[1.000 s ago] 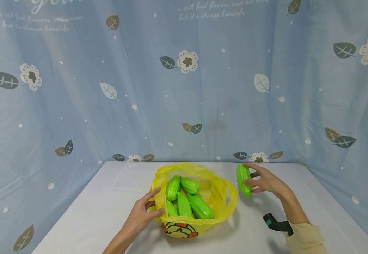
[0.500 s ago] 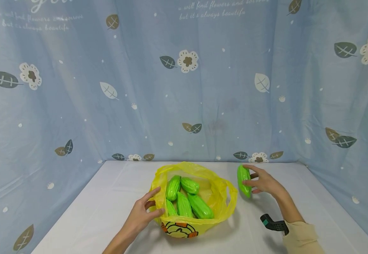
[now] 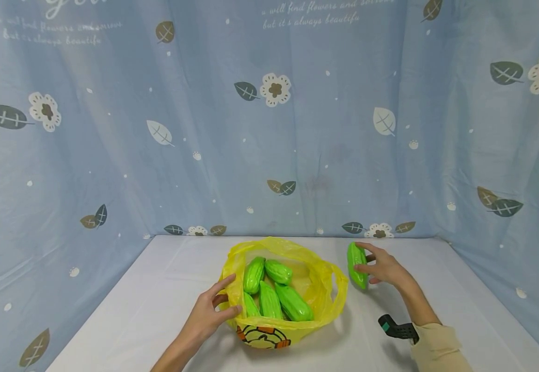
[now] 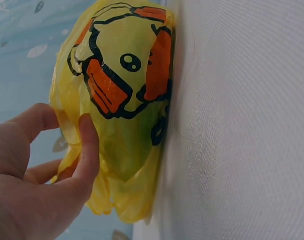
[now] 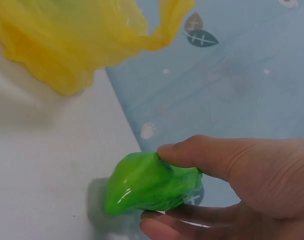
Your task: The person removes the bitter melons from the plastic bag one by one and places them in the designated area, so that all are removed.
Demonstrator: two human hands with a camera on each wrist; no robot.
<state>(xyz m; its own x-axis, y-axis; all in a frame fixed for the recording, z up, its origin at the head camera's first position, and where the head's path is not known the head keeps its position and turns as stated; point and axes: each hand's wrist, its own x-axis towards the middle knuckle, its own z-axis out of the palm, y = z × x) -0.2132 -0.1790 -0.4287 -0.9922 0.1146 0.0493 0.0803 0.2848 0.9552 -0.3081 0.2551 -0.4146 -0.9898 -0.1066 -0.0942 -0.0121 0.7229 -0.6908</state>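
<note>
Five green ridged gourds (image 3: pixel 294 302) in the yellow plastic bag (image 3: pixel 318 281), plus one more in the person's grip. Clock below is head view, bag at centre.

Right hand (image 3: pixel 384 266): between 2 and 3 o'clock, thumb on one side, fingers on the other, pinching the held green gourd (image 3: pixel 356 266). That gourd sits just off the bag's right side, apart from it; long axis near 12–6, top tipped slightly toward 11. Whether it touches the white table (image 3: pixel 181 263) I can't tell; its shadow falls close by.

Left hand (image 3: pixel 206 312): between 8 and 9 o'clock, pinching the bag's side, thumb on the outer face. Left wrist view shows the plastic creased at the fingers.

Bag: upright on the table, mouth facing up, handle loop (image 3: pixel 342 289) near 3 o'clock, cartoon print (image 3: pixel 262 337) with orange patches between 6 and 7. Inside, gourds lie at roughly 5, 7, 8, between 9 and 10, and near 12, several touching.

Black wrist strap (image 3: pixel 404 330) and beige sleeve (image 3: pixel 441 343) between 3 and 4. Blue curtain with leaf and flower prints (image 3: pixel 218 134) at 12, behind the table
</note>
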